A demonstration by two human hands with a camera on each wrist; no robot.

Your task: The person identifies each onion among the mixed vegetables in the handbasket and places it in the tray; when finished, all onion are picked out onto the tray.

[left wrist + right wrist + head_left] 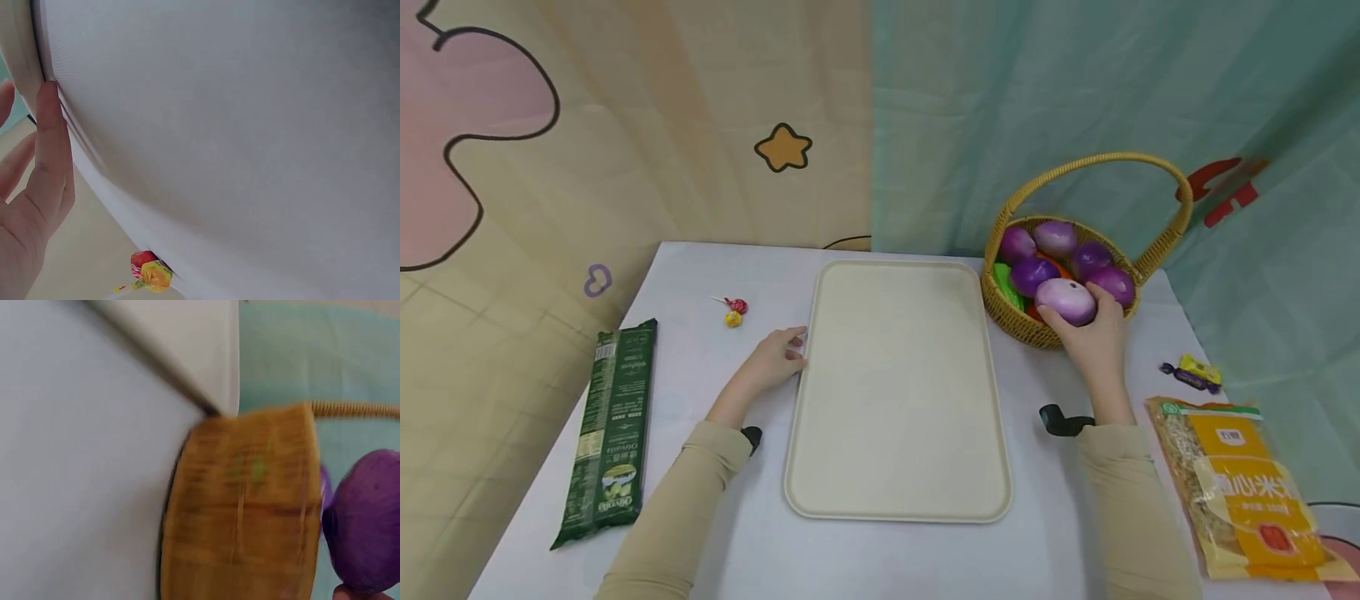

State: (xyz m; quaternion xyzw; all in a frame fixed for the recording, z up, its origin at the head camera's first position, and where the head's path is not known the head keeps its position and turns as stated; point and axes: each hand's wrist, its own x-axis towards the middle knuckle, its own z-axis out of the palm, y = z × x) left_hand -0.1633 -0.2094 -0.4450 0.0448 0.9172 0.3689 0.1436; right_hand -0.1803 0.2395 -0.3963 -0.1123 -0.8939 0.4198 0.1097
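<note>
Onion [1066, 301] right of centre is pinched by your right hand [1096, 340]; loosely spread left hand [769, 360] touches tray [898, 417], perhaps to steady it.

Green packet [608, 433]; orange-printed bag [1243, 492]

Room spans the tray [898, 392]; the basket handle [1120, 157] obstructs the back right.

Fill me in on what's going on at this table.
A person's right hand grips a pale purple onion over the near side of a wicker basket, which holds more purple vegetables. The left hand is at the left edge of a cream tray. A green packet lies farther left, a yellow bag far right.
</note>
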